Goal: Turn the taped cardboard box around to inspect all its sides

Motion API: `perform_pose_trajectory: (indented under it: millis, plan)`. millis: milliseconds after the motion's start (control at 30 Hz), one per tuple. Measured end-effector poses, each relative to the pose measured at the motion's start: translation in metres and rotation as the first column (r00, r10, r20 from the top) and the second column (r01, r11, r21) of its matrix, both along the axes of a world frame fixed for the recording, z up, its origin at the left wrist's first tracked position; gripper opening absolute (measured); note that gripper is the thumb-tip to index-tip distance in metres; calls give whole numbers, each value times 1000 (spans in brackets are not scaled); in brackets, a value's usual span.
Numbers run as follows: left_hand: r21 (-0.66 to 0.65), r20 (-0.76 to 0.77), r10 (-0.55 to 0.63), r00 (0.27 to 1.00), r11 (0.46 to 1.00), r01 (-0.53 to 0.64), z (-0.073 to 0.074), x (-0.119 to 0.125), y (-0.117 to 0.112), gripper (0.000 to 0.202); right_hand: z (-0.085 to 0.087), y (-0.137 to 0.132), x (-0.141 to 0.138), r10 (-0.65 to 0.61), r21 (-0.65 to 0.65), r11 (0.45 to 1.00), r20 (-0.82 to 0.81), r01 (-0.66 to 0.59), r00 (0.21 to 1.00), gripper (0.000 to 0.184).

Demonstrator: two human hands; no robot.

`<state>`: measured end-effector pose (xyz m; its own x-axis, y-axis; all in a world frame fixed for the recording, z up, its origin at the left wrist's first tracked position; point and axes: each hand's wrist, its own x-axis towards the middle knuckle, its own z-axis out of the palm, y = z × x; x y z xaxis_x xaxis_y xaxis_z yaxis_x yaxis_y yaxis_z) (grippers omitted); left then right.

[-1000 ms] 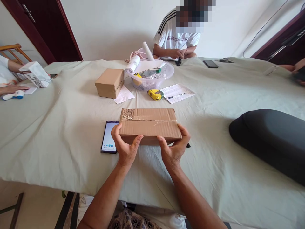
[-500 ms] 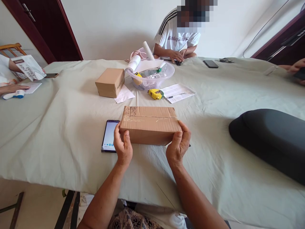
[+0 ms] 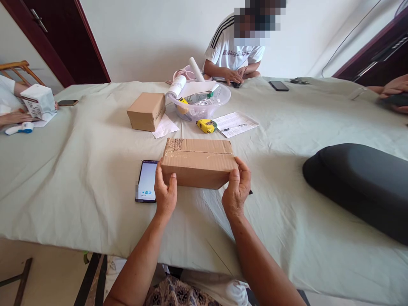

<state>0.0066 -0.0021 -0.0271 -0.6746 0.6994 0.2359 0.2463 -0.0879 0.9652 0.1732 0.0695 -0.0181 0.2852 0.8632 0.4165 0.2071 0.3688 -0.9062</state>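
A flat brown cardboard box [image 3: 198,163], taped along its top seam, is held between both my hands just above the cloth-covered table [image 3: 95,178]. My left hand [image 3: 165,192] grips its left end with the thumb on the near face. My right hand [image 3: 236,189] clasps the right end, fingers curled round the corner. A phone [image 3: 147,180] with a lit screen lies flat just left of my left hand. A thin dark object peeks out beside my right hand.
Beyond the box are a smaller cardboard box [image 3: 147,111], a clear bowl [image 3: 204,102] with rolls and tape, a yellow tape measure [image 3: 206,125] and a paper sheet with pen [image 3: 235,123]. A black cushion [image 3: 360,187] lies right. People sit opposite, left and right.
The box has been tipped up from lying flat so its near face shows, and moved slightly away. My hands shifted from its near edge to its two ends. The person at left lowered a white carton.
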Motion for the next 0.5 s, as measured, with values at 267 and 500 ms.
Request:
perform_pose_trajectory:
  millis: [267, 500]
  plan:
    - [-109, 23, -10, 1000, 994, 12, -6, -3, 1, 71, -6, 6, 2, 40, 6, 999, -65, -40, 997, 53]
    - [-177, 22, 12, 1000, 984, -8, -9, -3, 4, 72, -25, 18, 1, -14, -200, 979, -220, -31, 975, 57]
